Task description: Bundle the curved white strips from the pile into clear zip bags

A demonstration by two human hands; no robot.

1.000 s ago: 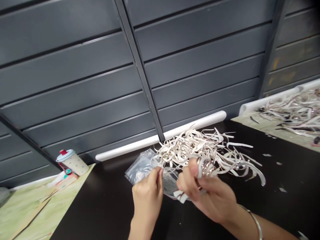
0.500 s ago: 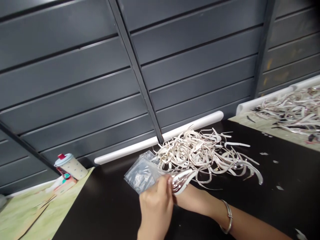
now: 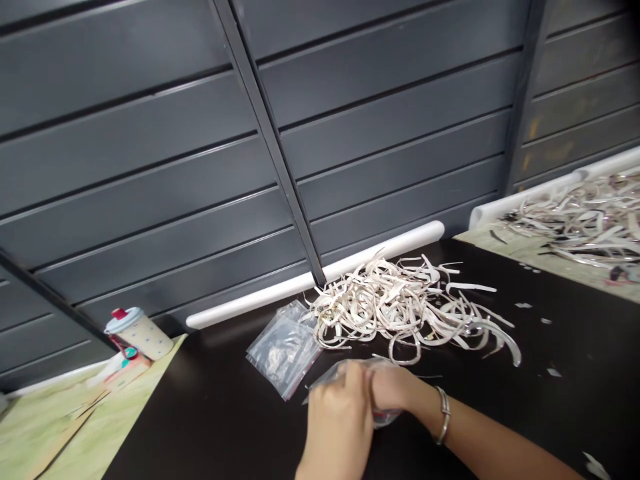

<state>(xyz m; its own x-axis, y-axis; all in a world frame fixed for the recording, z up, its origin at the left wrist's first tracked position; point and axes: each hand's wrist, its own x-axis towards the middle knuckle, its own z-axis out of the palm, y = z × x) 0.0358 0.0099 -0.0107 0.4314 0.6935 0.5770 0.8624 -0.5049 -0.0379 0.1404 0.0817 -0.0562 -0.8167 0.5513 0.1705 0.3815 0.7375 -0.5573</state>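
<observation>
Closed fingers on my left hand (image 3: 337,415) grip a clear zip bag (image 3: 327,375), whose film spreads above and behind the knuckles. My right hand (image 3: 395,387) meets the left from the other side and is closed on the same bag; its fingertips are hidden. A reddish edge of the bag pokes out below the right hand. What lies inside the bag is hard to make out. Just beyond the hands is a tangled heap of white and silvery-brown strips (image 3: 380,300). Several flat clear zip bags (image 3: 283,350) lie left of the heap.
A white roll (image 3: 250,303) lies along the foot of the grey panel wall (image 3: 150,167). At left, a cup with a red-and-blue lid (image 3: 143,333) stands on a green marbled surface (image 3: 115,427). More strips (image 3: 595,220) lie at far right. Small scraps dot the black tabletop (image 3: 210,413).
The bundle of strips that showed in my left hand is out of sight. Both hands have shifted slightly right and closed together around a bag, uncovering the flat bags at left.
</observation>
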